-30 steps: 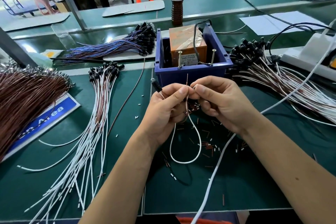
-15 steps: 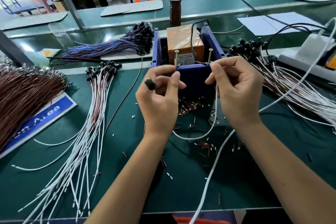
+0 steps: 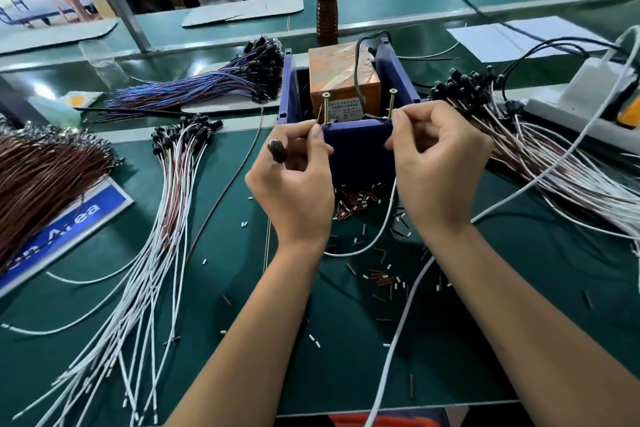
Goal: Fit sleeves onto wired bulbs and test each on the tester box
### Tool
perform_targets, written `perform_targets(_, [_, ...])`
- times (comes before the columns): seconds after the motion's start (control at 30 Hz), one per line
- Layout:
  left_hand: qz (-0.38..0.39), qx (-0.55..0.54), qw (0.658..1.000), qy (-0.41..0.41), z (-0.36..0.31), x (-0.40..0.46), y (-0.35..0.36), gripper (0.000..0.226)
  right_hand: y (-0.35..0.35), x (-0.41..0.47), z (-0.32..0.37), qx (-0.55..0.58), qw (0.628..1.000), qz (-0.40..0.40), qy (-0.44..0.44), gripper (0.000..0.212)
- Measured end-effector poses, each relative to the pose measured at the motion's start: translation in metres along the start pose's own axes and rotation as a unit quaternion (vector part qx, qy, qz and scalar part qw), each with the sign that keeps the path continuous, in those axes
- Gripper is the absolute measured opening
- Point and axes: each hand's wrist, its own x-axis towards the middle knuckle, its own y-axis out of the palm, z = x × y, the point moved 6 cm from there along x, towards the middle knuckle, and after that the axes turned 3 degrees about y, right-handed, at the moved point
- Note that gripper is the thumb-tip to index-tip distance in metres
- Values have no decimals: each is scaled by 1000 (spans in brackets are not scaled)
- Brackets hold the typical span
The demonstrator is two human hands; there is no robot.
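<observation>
Pinching both wire ends, left hand and right hand fingers are clamped on the wired bulb's leads, held at the tester box screws just above the fingertips. Bulb protrudes beside the left fingers; white wire loops below over the desk.

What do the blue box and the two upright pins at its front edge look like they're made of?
Blue box: matte moulded plastic, judging by its even colour and dull, thin walls. Left pin and right pin: probably brass-coloured metal screws, with flat heads, threaded shanks and a shine. Left hand and right hand each hold a lead at one.
</observation>
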Motion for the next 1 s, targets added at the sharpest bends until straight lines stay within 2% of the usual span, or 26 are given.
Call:
perform_targets(0.2, [15,-5,1000,1,0,-2,2,8,0,-5,-1,23,999,5,29,15])
perform_targets(0.73, [20,-7,1000,-1,-5,-2,1,6,0,-4,1,17,1000,13,16,15])
perform_targets(1.0, [21,-42,998,-34,-5,-6,-2,9,-11,7,-2,33,999,19,18,12])
